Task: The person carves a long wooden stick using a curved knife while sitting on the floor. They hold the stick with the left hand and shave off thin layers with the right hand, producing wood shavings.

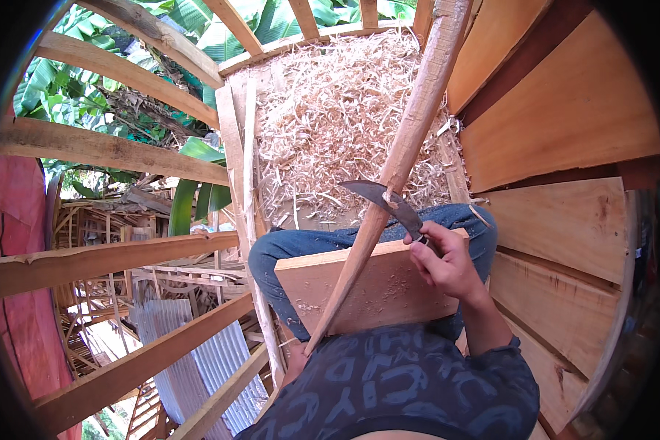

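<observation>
A long peeled wooden pole [411, 136] slants from the top of the view down across my lap. Its lower end is in my left hand [296, 359], which is partly hidden by my shirt. My right hand [444, 258] is closed round the handle of a curved knife [405, 213] with a dark blade. That blade lies across the pole, its tip pointing left, and a small pale curl of wood shows where the two meet. Under the pole a thick wooden board [378, 286] rests on my thighs, with bits of shaving on its face.
A heap of wood shavings [337, 110] covers the floor ahead. Slatted wooden rails [117, 260] run along the left, with corrugated metal sheets [198, 359] and banana leaves beyond. Plank walling [557, 220] stands close on the right.
</observation>
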Demonstrator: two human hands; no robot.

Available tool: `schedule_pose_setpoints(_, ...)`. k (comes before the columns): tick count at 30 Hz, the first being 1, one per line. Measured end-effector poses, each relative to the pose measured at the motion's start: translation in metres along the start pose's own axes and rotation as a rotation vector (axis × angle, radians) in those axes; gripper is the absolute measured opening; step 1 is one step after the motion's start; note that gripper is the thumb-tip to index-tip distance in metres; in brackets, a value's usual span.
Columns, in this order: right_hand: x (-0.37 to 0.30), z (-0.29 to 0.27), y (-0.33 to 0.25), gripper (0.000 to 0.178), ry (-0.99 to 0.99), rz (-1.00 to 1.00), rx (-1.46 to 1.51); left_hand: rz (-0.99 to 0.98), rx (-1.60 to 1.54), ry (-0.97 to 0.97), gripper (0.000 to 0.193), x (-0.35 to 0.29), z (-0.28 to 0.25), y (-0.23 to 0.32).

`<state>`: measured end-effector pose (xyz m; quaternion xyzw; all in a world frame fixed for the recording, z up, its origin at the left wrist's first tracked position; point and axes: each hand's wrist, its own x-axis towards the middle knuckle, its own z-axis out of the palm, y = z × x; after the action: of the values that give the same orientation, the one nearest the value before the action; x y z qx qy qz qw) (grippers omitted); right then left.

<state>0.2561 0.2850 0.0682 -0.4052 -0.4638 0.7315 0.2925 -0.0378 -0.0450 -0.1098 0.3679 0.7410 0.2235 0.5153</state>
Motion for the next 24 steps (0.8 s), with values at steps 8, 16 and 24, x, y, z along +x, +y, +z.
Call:
schedule_pose_setpoints(8, 0.002, -0.005, -0.011, 0.016, -0.012, 0.082, -0.078, -0.018, 0.006, 0.011, 0.028, -0.011, 0.000, -0.001)
schedule_pose_setpoints(16, 0.006, -0.006, -0.008, 0.009, -0.019, -0.024, -0.134, -0.022, 0.011, 0.021, 0.028, -0.011, 0.000, 0.000)
schedule_pose_setpoints(24, 0.008, -0.002, 0.000, 0.011, 0.017, -0.035, -0.118, -0.039, 0.015, 0.036, 0.028, -0.017, 0.000, 0.000)
